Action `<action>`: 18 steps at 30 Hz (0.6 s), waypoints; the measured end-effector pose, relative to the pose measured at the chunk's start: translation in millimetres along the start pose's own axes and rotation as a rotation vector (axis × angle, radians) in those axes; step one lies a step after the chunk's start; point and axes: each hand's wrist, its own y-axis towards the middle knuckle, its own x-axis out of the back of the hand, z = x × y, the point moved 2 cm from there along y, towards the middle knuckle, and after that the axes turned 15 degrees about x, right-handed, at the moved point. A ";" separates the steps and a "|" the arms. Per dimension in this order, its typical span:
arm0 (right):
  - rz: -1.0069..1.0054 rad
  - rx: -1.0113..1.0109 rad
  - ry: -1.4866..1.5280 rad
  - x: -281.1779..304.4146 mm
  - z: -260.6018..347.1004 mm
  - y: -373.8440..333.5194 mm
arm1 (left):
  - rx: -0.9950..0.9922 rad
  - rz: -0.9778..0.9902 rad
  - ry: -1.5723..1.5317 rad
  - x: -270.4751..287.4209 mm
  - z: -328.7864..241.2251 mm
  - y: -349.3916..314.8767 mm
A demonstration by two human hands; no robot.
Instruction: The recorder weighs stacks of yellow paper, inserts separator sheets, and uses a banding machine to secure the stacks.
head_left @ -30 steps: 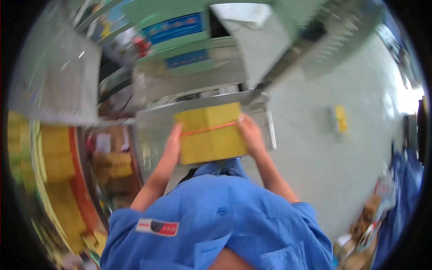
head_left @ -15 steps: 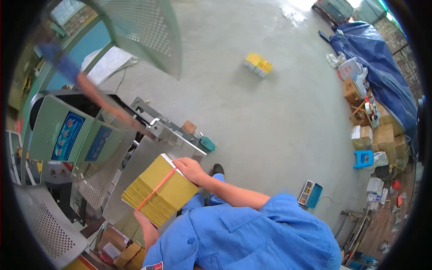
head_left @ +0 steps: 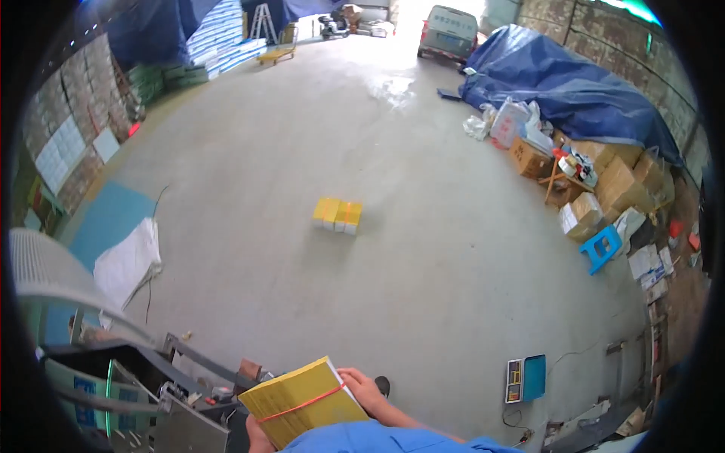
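Observation:
A thick bundle of yellow paper sheets or booklets, tied round with a pink strap, is held in front of my body, tilted. My right hand is closed on its right end, where a white edge shows. My left hand grips the lower left side; its fingers are mostly hidden. At the lower left, beside the bundle, stands the machine with its metal table. Similar yellow bundles with white sides sit together on the floor ahead.
To the right, a scale with a teal plate lies on the floor. Farther right are a blue stool, cardboard boxes and a blue tarp. A van stands at the back. White sheeting lies at left.
My view has swung up and to the right, away from the machine. The bundle stays in both hands, now lower in the picture. Another person's blurred arm over the machine has left view.

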 end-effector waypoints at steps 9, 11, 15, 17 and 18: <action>-0.175 0.076 0.287 179.3 54.5 138.6 | 0.071 0.089 0.140 -202.1 -6.5 124.3; -0.260 0.096 0.230 192.3 54.1 185.5 | 0.031 0.094 0.186 -232.6 -25.3 156.0; -0.082 0.012 0.056 229.9 41.6 296.0 | -0.065 0.179 0.184 -299.3 -52.2 234.5; -0.012 0.053 0.019 242.7 33.1 358.0 | -0.037 0.143 0.091 -334.1 -65.3 278.5; 0.015 0.025 -0.022 251.8 26.9 390.7 | -0.024 0.089 0.028 -352.7 -74.8 301.3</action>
